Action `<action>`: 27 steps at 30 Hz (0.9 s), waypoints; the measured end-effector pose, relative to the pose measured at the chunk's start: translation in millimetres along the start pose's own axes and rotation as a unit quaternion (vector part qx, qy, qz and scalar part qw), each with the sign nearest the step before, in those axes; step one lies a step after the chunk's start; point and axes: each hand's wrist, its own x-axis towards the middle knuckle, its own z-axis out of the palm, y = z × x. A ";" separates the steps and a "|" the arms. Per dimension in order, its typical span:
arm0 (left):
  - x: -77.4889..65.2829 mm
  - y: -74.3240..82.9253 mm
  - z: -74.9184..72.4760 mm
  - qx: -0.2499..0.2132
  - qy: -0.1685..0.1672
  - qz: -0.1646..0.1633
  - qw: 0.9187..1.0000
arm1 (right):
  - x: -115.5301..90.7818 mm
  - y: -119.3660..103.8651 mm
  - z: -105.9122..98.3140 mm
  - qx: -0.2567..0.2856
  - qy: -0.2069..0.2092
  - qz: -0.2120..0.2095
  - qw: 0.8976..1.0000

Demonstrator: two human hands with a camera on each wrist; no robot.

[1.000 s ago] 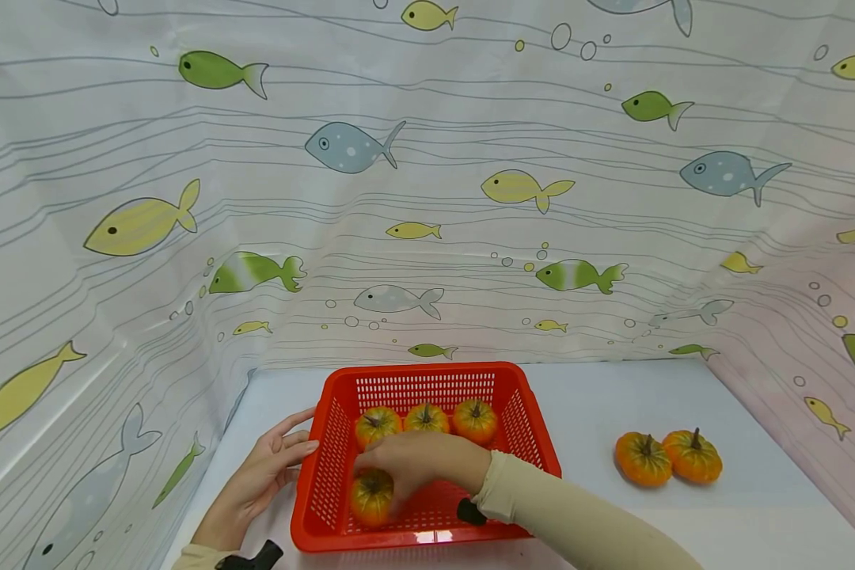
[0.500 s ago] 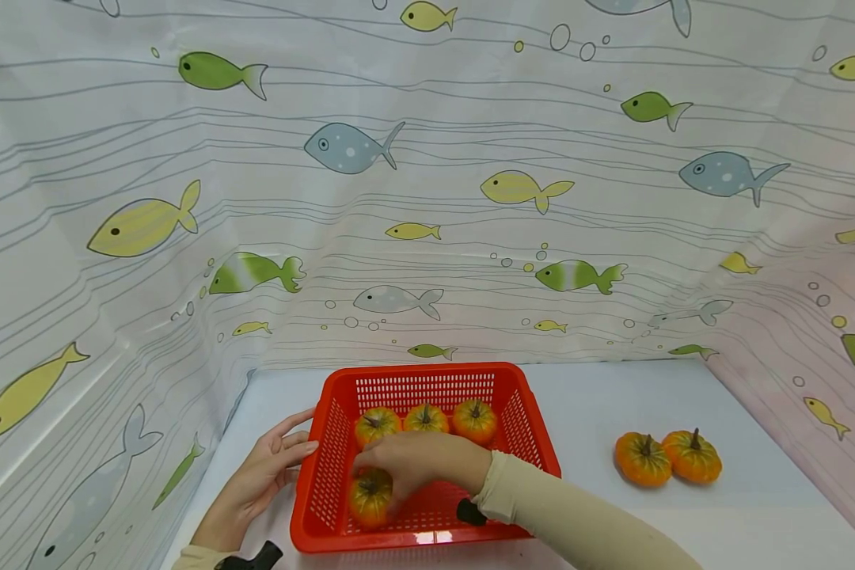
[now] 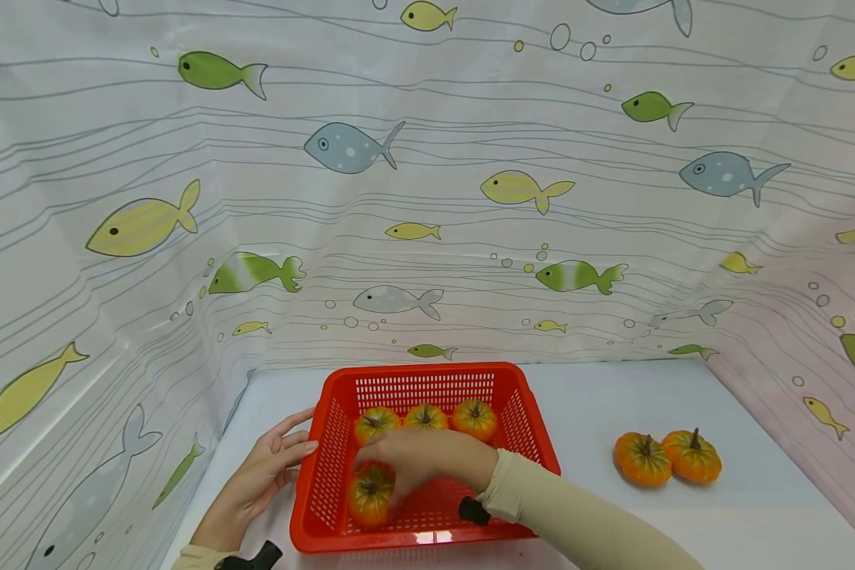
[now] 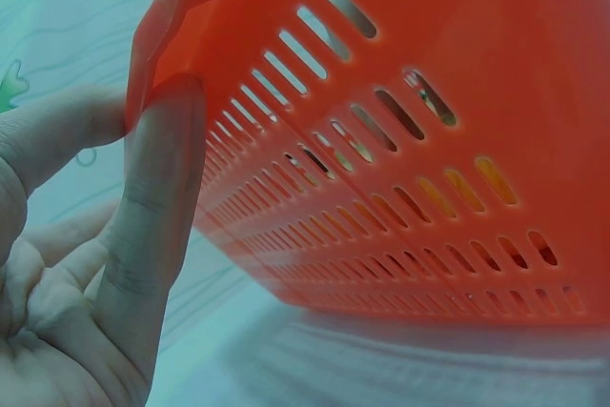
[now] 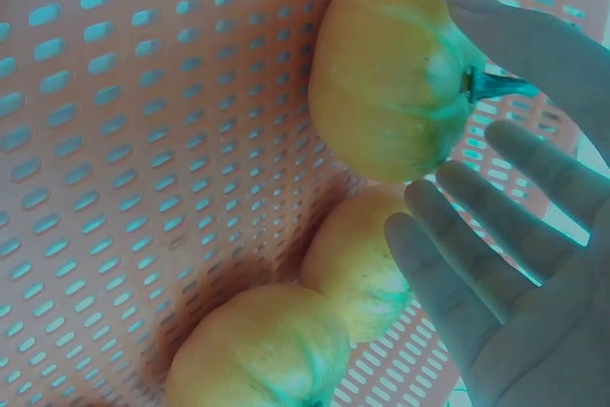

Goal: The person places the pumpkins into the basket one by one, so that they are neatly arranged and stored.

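Note:
My left hand (image 3: 260,475) is at the left side of a red plastic basket (image 3: 427,546). In the left wrist view, thumb and finger pinch the basket's rim (image 4: 157,40) from either side. My right hand (image 3: 413,463) is inside the basket, just over a small orange pumpkin (image 3: 372,503) at the front left. The right wrist view has its fingers (image 5: 477,245) straight and spread, with the thumb overlapping the pumpkin (image 5: 391,73) beside its stem. Along the basket's back wall are three more pumpkins (image 3: 474,420), one partly hidden by my right hand.
Two pumpkins (image 3: 644,459) sit side by side on the white table (image 3: 591,404), right of the basket. A fish-patterned sheet (image 3: 427,261) encloses the back and sides. The basket's walls rise around my right hand.
My right hand has lifted and drawn back slightly from the front-left pumpkin, so more of its top and stem shows. The left hand and basket have stayed put.

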 end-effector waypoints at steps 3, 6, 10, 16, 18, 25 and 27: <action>-0.3 0.0 -0.1 0.002 0.002 -0.002 1.000 | -2.5 -1.7 -3.5 -0.006 0.004 0.006 1.000; -0.6 -0.1 -0.2 0.002 0.001 -0.001 1.000 | -5.8 -2.7 -6.3 -0.009 0.004 0.016 1.000; -0.6 0.1 -0.1 0.001 0.000 0.002 1.000 | -9.1 -0.7 -8.5 -0.009 0.007 0.016 1.000; -0.3 0.4 0.2 0.004 0.000 0.003 1.000 | -14.7 3.4 -11.9 0.010 0.026 0.012 1.000; -0.3 0.1 0.0 0.004 -0.001 0.004 1.000 | -17.5 4.6 -13.4 0.011 0.031 0.011 0.999; -0.4 -1.2 -0.8 0.005 -0.001 0.006 1.000 | -31.4 8.8 -21.9 -0.002 0.049 0.029 0.998; -0.5 -1.1 -0.7 0.004 -0.001 0.005 1.000 | -36.1 10.8 -24.7 0.004 0.052 0.039 0.998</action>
